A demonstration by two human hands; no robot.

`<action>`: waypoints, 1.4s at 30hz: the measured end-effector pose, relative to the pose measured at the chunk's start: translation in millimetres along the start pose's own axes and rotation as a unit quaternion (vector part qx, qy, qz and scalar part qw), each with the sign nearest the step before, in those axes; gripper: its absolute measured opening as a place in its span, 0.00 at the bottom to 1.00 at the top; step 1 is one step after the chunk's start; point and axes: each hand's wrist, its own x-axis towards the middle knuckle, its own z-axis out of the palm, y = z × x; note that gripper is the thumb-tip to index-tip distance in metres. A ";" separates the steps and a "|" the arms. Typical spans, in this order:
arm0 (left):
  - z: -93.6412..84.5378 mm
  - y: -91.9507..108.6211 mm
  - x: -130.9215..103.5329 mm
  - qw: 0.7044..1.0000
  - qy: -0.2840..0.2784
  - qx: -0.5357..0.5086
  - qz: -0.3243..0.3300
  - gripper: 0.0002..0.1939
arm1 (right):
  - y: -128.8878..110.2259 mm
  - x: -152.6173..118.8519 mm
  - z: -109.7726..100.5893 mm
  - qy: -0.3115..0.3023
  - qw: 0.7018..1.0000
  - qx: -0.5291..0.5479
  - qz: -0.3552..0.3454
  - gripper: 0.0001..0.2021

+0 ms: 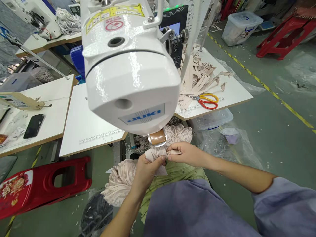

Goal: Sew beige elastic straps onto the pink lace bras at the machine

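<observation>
Just below the needle end of a white sewing machine (pixel 133 82), my left hand (pixel 149 169) is closed on a pale beige piece of fabric (pixel 156 153). My right hand (pixel 186 153) pinches a narrow beige fabric strip (pixel 174 152) close beside it, the two hands nearly touching. A bundle of beige lace fabric (pixel 120 182) hangs to the left of my left hand. More lace fabric (pixel 181 133) lies behind my right hand, by the machine's brown guard (pixel 158 137). The machine head hides the needle.
Cut strips (pixel 197 70) are heaped on the white table (pixel 237 93) at right, with red and yellow scissors (pixel 206 100) at its front. A phone (pixel 34 126) lies on the left table. Red stools (pixel 44 184) and a plastic box (pixel 242 28) stand on the floor.
</observation>
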 end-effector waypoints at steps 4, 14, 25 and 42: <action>6.2 -8.1 -0.1 0.999 0.031 -0.041 0.015 0.17 | 0.0 -1.9 3.7 0.036 0.999 0.005 -0.017 0.08; 5.3 -12.0 -20.1 0.980 0.094 -0.165 0.067 0.17 | -19.8 -2.8 -10.4 0.030 0.997 -0.027 -0.065 0.09; -17.3 -10.2 -17.7 0.891 0.061 0.086 0.441 0.35 | -84.6 32.8 -43.7 -0.118 0.961 -0.236 -0.081 0.05; -45.9 16.2 20.1 0.641 0.014 0.574 0.509 0.23 | -62.0 32.6 -39.4 0.025 0.903 -0.392 -0.174 0.08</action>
